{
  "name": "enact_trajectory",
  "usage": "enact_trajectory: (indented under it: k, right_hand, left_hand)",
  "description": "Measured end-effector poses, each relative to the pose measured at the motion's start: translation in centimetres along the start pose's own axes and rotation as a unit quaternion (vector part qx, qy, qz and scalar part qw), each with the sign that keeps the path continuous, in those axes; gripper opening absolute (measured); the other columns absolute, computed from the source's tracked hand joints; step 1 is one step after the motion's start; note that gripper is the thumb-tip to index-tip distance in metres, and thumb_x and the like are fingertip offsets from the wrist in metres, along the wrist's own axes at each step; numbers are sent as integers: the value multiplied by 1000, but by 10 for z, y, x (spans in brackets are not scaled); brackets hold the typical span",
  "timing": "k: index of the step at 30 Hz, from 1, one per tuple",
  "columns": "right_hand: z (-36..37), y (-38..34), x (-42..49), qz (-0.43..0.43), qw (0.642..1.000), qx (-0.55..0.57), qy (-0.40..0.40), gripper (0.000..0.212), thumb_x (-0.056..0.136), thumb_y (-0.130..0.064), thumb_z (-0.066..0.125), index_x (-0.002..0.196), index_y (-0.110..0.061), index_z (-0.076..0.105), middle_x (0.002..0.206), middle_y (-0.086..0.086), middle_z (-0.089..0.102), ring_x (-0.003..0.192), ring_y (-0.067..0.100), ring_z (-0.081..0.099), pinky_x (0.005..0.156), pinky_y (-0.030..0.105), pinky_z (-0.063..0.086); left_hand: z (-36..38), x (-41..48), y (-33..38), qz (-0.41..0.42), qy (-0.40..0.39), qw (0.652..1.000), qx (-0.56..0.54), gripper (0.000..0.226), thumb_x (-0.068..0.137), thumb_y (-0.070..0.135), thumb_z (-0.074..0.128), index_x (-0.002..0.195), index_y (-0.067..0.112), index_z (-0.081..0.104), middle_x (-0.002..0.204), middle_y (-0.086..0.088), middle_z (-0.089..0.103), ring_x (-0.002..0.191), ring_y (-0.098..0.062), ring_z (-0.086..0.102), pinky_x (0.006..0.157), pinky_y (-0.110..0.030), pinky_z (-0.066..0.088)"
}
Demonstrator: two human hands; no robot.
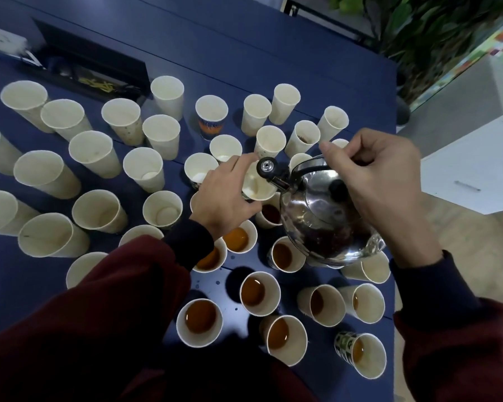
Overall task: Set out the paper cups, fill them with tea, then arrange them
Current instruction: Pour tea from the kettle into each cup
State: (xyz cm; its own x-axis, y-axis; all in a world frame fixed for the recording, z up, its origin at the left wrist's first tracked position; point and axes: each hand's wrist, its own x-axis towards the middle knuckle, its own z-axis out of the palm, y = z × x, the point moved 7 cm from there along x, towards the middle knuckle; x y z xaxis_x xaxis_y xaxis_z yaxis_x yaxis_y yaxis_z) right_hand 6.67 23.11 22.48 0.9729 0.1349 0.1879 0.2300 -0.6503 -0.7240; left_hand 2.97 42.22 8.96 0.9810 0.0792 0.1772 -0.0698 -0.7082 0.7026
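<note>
In the head view, tea could be spilled on the blue table (244, 53) if the kettle (325, 216) is tipped past the small cup (259, 188), and close cups could be knocked by a sleeve (145, 280). The kettle's handle is gripped by the right hand (381, 181). The cup under the spout is held by the curled left hand (224, 195). Brown tea is seen in the near cups (199, 320). Most far cups (96, 211) look empty.

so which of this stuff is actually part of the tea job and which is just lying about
For the job: kettle in the right hand; cup under its spout, gripped by the left hand; empty cups; cups of tea.
Just lying about: black case at the far edge; white cabinet; plants.
</note>
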Motion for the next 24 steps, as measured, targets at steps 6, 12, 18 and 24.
enact_trajectory:
  k: [6, 12, 18, 24]
  right_hand:
    - [-1, -6, 1, -9, 1000, -29, 1, 43, 88, -35, 74, 54, -23, 50, 45, -13, 51, 44, 6, 42, 51, 12, 30]
    - [-8, -6, 1, -16, 999, -36, 15, 43, 89, -36, 74, 56, -22, 51, 48, -3, 54, 47, 7, 42, 52, 12, 30]
    - [-8, -2, -2, -6, 999, -43, 15, 42, 88, -37, 74, 56, -22, 51, 51, -7, 55, 46, 6, 42, 53, 14, 29]
    - [-5, -3, -2, -9, 999, -44, 15, 44, 88, -39, 74, 55, -21, 50, 57, -5, 58, 47, 8, 42, 54, 18, 30]
  left_hand:
    - [3, -1, -2, -7, -5, 1000, 11, 64, 72, 38, 78, 128, 27, 49, 119, 3, 63, 106, -24, 59, 85, -47, 50]
    - [7, -2, -3, -14, -13, 1000, 11, 65, 73, 37, 80, 129, 25, 50, 121, 3, 63, 109, -23, 59, 87, -46, 50]
    - [9, -1, -2, -23, -24, 999, 10, 66, 73, 38, 80, 129, 26, 48, 121, 3, 62, 109, -23, 58, 89, -49, 50]
    - [10, 1, -4, -28, -20, 999, 11, 67, 73, 41, 82, 128, 25, 49, 120, 3, 62, 107, -22, 58, 88, -45, 50]
